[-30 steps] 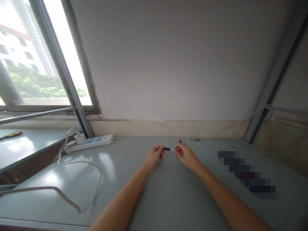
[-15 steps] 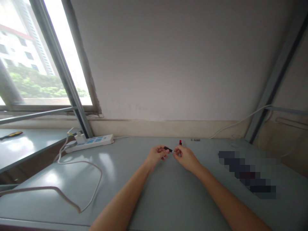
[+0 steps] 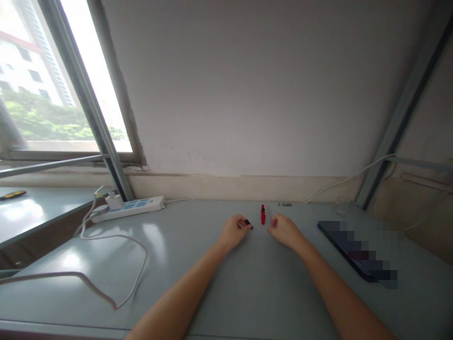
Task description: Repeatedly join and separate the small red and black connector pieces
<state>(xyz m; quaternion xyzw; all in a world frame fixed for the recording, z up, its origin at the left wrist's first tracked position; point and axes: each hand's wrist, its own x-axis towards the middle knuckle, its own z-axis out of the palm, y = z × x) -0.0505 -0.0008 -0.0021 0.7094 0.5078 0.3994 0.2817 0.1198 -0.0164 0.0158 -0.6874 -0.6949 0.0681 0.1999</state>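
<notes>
My left hand (image 3: 234, 232) is closed on a small black piece (image 3: 248, 224), which sticks out past the fingertips. A short way to its right, my right hand (image 3: 285, 230) has its fingers pressed together; whatever they may hold is too small to make out. Between the hands, a red object with a black band (image 3: 263, 215) lies on the grey table. Just behind my right hand lies a faint clear item (image 3: 269, 211). Several tiny dark parts (image 3: 285, 204) sit in a row near the wall.
On the left, a white power strip (image 3: 141, 206) with a plug and a looping cable (image 3: 143, 250) rests on the table (image 3: 247, 293). A dark flat object (image 3: 345, 250), partly pixelated, lies at the right. A yellow and black tool (image 3: 13, 194) lies on the far-left surface.
My hands have moved apart, my right hand going right. The black piece has turned in my left fingers, and the red object now shows fully between the hands. The view has shifted slightly.
</notes>
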